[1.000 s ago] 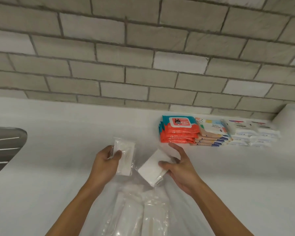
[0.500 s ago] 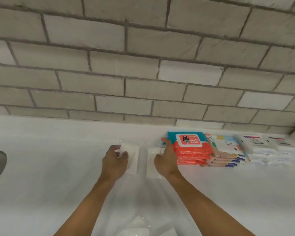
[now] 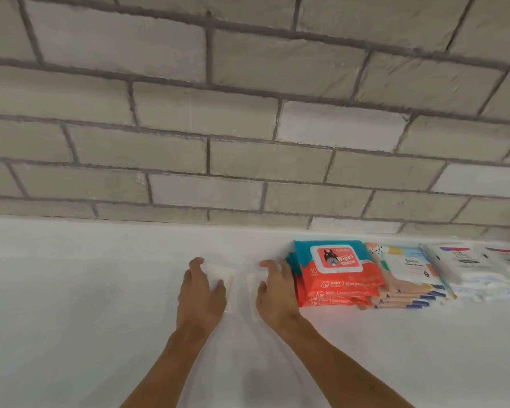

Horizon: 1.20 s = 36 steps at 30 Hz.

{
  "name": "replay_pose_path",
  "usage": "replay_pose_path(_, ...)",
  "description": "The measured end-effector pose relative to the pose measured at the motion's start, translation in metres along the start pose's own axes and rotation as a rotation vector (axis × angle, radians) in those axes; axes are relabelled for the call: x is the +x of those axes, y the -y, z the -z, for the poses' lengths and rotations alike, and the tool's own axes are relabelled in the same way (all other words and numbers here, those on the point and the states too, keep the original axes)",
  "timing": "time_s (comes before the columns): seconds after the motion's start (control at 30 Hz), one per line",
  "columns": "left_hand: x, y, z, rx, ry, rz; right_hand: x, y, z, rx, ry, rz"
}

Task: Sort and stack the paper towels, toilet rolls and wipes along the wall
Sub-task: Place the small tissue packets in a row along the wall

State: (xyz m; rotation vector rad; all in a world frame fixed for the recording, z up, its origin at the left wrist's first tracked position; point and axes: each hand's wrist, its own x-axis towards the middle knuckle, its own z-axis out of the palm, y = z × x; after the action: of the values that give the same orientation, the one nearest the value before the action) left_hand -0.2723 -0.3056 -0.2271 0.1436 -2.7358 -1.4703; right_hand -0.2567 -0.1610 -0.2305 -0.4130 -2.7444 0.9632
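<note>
White counter is bearing a clear-wrapped tissue pack near the brick wall, the left hand gripping it. Just beside, the right hand is grasping a second tissue pack, beside the orange-and-teal wipes stack.

On the white counter, before the grey brick wall, two flat white wrapped packets lie side by side: left packet held under the left hand, right packet held under the right hand. Just right stand the orange-and-teal wipes stack, tan-edged pack stack, then white pack stack.
</note>
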Motion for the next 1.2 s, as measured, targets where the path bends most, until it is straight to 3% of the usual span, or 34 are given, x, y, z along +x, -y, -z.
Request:
replay_pose_path(0.23, -0.006, 0.025, -0.001, 0.516, 0.006, -0.232, -0.033, -0.018, -0.005, -0.185, 0.093, 0.225)
replay_pose_path(0.33, -0.008, 0.036, -0.006, 0.636, 0.004, -0.353, -0.038, -0.024, -0.006, -0.217, 0.151, 0.215)
replay_pose_path(0.53, -0.009, 0.038, -0.015, 0.666, -0.076, -0.442, -0.028, -0.021, -0.003, -0.197, 0.202, 0.160)
replay_pose_path(0.93, -0.009, 0.033, -0.015, 0.647, -0.019, -0.403, -0.027, -0.015, -0.006, -0.235, 0.191, 0.108)
replay_pose_path(1.2, -0.033, 0.031, 0.001, 0.443, 0.021, -0.412, -0.052, -0.015, 0.020, -0.054, 0.093, 0.186)
